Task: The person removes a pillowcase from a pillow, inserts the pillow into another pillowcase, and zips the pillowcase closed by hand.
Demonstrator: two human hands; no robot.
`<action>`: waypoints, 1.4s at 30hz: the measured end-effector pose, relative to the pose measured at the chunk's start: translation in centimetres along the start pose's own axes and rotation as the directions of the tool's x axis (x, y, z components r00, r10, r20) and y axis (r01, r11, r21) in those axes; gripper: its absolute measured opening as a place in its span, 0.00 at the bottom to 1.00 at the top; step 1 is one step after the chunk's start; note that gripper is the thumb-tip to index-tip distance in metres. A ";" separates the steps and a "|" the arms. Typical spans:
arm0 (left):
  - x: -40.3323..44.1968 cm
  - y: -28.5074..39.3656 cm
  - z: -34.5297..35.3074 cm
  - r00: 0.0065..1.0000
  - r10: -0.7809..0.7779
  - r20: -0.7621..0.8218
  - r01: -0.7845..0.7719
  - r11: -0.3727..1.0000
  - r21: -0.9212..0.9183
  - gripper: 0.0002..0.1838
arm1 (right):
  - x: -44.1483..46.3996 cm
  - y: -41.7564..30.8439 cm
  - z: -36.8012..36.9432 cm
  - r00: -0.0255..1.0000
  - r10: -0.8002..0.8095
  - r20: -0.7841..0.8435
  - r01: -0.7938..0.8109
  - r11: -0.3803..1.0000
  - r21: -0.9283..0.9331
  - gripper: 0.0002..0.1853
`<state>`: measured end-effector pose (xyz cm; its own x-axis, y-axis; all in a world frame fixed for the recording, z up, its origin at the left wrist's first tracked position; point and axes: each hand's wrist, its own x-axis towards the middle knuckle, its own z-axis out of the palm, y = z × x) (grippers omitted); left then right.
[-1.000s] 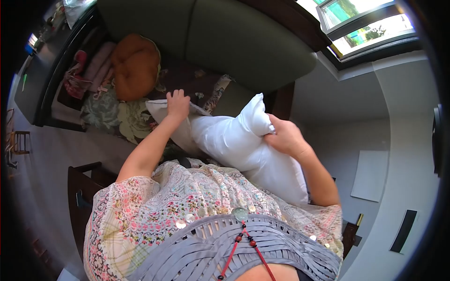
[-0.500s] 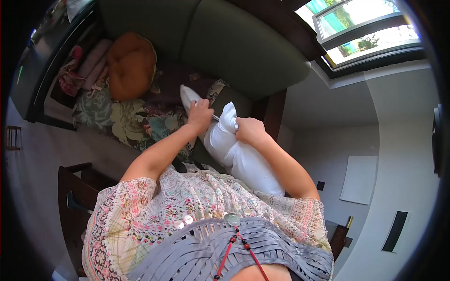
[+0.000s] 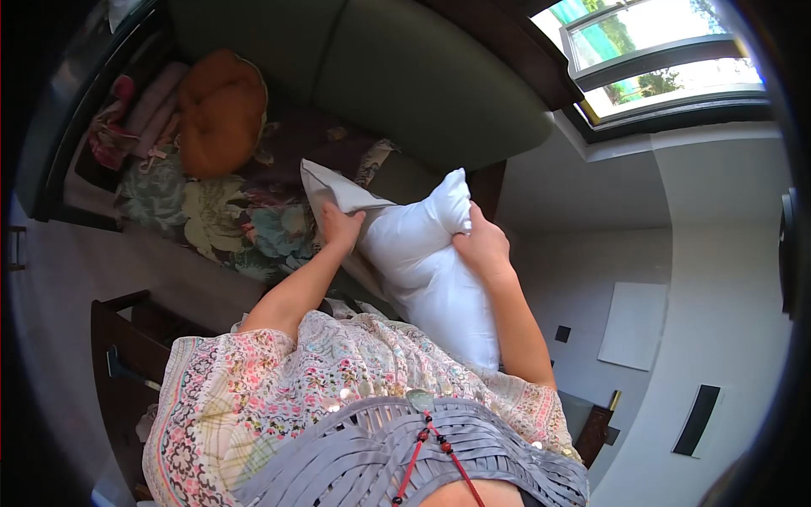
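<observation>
A plump white pillow (image 3: 431,279) stands tilted in front of my body, its upper corner bunched and pointing up. My right hand (image 3: 484,247) is closed around the pillow's side just below that corner. To the left, a thin greyish-white pillowcase (image 3: 325,188) lies against the pillow, one pointed corner raised. My left hand (image 3: 341,226) grips the pillowcase near its edge, some fingers hidden by the cloth. Where the pillow and pillowcase meet, I cannot tell whether one is partly inside the other.
Behind lies a bed with a dark floral cover (image 3: 211,215) and a padded green headboard (image 3: 405,93). An orange round cushion (image 3: 221,114) and pink rolled cloth (image 3: 156,110) sit at the left. A dark wooden stand (image 3: 127,355) is at lower left, a window (image 3: 659,68) at upper right.
My hands have moved apart, the right one going right with the pillow's corner. The pillowcase has spread out wider on the left, and more of the white pillow shows.
</observation>
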<state>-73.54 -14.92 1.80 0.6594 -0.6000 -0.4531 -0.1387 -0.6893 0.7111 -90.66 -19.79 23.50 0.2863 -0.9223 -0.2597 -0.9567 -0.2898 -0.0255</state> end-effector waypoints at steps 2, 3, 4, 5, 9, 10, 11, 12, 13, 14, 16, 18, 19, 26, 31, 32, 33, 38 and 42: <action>-0.6 -0.9 1.6 0.997 -0.038 0.073 0.039 0.999 -0.003 0.36 | -0.3 1.0 -0.4 0.998 0.030 -0.062 -0.027 0.999 0.037 0.34; -1.0 -1.3 2.4 0.998 -0.041 0.053 0.039 0.999 0.029 0.34 | -0.4 1.6 -0.5 0.995 0.013 -0.099 -0.009 0.999 0.039 0.34; -1.2 -1.6 3.1 0.998 -0.042 0.037 0.040 0.997 0.062 0.32 | -0.5 2.0 -0.7 0.995 0.017 -0.098 -0.014 0.999 0.036 0.34; -1.3 -1.6 3.5 0.998 -0.044 0.045 0.041 0.997 0.063 0.32 | -0.7 2.3 -0.9 0.994 -0.010 -0.113 0.017 0.998 0.063 0.34; 1.6 -2.1 4.8 0.964 0.156 0.216 -0.166 0.986 0.025 0.17 | -1.3 2.7 -2.1 0.996 -0.067 -0.063 0.073 0.992 0.103 0.31; 2.8 -2.3 5.6 0.938 0.287 0.193 -0.284 0.958 -0.043 0.12 | -1.4 2.7 -2.4 0.996 -0.064 -0.061 0.070 0.992 0.102 0.31; 3.4 -1.9 5.8 0.939 0.285 0.195 -0.282 0.958 -0.042 0.12 | -1.6 2.8 -2.8 0.997 -0.062 -0.055 0.070 0.986 0.149 0.29; 3.8 -1.3 5.7 0.914 0.369 0.168 -0.355 0.928 -0.110 0.11 | -1.7 2.8 -3.4 0.997 -0.063 -0.051 0.072 0.978 0.196 0.28; 4.0 -0.8 5.6 0.882 0.451 0.134 -0.427 0.887 -0.174 0.09 | -2.1 2.6 -4.6 0.995 -0.084 -0.058 0.096 0.964 0.247 0.26; 3.5 -0.3 5.2 0.883 0.450 0.134 -0.427 0.888 -0.172 0.09 | -2.2 3.0 -5.8 0.997 -0.073 -0.018 0.075 0.957 0.280 0.26; 2.8 1.1 4.0 0.891 0.429 0.147 -0.385 0.887 -0.257 0.08 | -2.5 4.2 -8.2 0.991 -0.131 0.021 0.118 0.941 0.318 0.25; 1.6 2.2 3.0 0.882 0.455 0.124 -0.406 0.867 -0.290 0.08 | -3.2 3.9 -11.6 0.991 -0.113 0.066 0.089 0.950 0.298 0.24; 1.0 2.8 2.5 0.873 0.477 0.101 -0.425 0.846 -0.322 0.08 | -3.5 3.8 -13.1 0.986 -0.142 0.088 0.108 0.944 0.311 0.24; -8.2 12.4 1.2 0.621 0.771 0.141 -0.429 0.484 -0.763 0.06 | -4.4 -0.8 -14.6 0.962 -0.059 0.265 0.131 0.956 -0.263 0.21; -3.6 13.1 0.1 0.712 0.692 0.122 -0.419 0.557 -0.717 0.07 | -6.6 3.5 -17.2 0.992 -0.122 -0.012 0.121 0.949 0.292 0.22; -2.0 13.2 -0.3 0.714 0.689 0.126 -0.428 0.572 -0.700 0.07 | -7.6 4.3 -18.0 0.994 -0.098 -0.047 0.109 0.917 0.384 0.22; -0.7 13.6 -1.1 0.697 0.714 0.074 -0.499 0.556 -0.665 0.07 | -9.0 4.6 -19.3 0.994 -0.081 -0.079 0.105 0.917 0.386 0.22; 2.0 15.5 -2.9 0.585 0.801 0.130 -0.664 0.564 -0.491 0.06 | -15.4 7.4 -24.2 0.979 0.084 -0.184 0.056 0.764 0.643 0.23; -0.5 17.2 -3.3 0.512 0.856 0.069 -0.680 0.453 -0.576 0.07 | -17.6 4.7 -24.6 0.987 0.092 -0.135 0.001 0.825 0.565 0.24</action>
<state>-73.81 -25.17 15.98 0.1677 -0.9255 0.3396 -0.0855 0.3295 0.9403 -98.91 -11.21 51.68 0.2017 -0.9710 -0.1281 -0.8186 -0.0953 -0.5665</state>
